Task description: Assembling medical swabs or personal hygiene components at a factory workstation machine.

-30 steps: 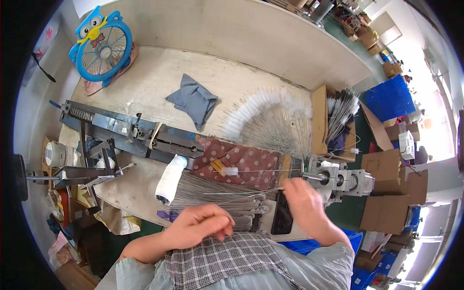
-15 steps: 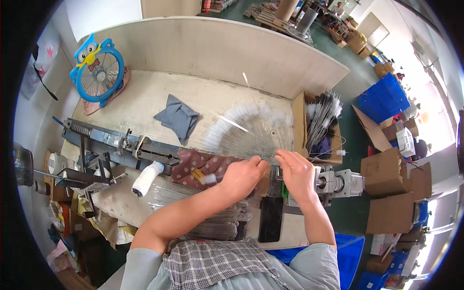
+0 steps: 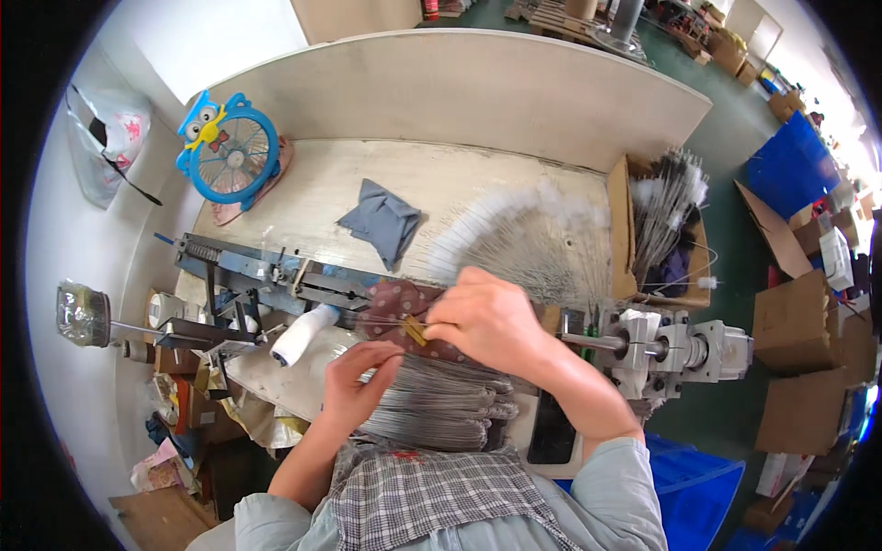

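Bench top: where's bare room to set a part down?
Free: pale top between the blue fan and grey cloth, along the back board. Crowded: white brushes fanned at right, metal jig and wire bundle by both hands.

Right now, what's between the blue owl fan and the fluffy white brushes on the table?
In the head view, a folded grey cloth lies on the table between the blue owl fan and the white brushes.

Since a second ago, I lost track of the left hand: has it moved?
Yes. The left hand has come forward off the person's lap onto the bundle of grey wires, closer to the dotted red cloth.
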Available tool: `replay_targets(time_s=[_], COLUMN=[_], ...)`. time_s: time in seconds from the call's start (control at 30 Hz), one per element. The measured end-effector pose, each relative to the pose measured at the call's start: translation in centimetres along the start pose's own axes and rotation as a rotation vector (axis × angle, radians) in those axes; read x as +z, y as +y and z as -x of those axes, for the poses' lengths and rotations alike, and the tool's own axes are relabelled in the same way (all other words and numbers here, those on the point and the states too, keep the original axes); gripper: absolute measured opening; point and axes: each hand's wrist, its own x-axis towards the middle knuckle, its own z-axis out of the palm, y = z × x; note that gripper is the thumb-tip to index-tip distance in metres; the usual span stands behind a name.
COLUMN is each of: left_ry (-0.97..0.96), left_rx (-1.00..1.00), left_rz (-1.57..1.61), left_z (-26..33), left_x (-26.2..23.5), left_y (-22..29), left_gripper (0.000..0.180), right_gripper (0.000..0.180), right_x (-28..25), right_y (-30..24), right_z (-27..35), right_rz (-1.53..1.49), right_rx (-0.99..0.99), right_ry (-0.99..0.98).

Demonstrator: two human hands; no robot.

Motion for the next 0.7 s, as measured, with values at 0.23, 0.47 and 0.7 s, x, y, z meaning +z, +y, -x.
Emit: replay_targets(time_s=[0.23, 0.47, 0.7], left_ry=[0.21, -0.102, -0.12], left_rx=[-0.822, -0.712, -0.721], left_rz=[0.799, 0.751, 0.376], left_z=[1.8, -0.5, 0.3], left_x=[-3.4, -1.1, 0.3], left_y=[-2.9, -4.1, -7.1], left_gripper=[0.045, 0.049, 0.043], right_gripper=[0.008, 0.007, 0.008], right_x=[6.4, 6.8, 5.6], right_y=[-1.4, -2.1, -2.7], right_z=[-4.8, -5.4, -4.4], right_rz=[0.144, 0.179, 0.181], right_rx=[0.051, 0.172, 0.026], right_ry=[0.033, -0.084, 0.047])
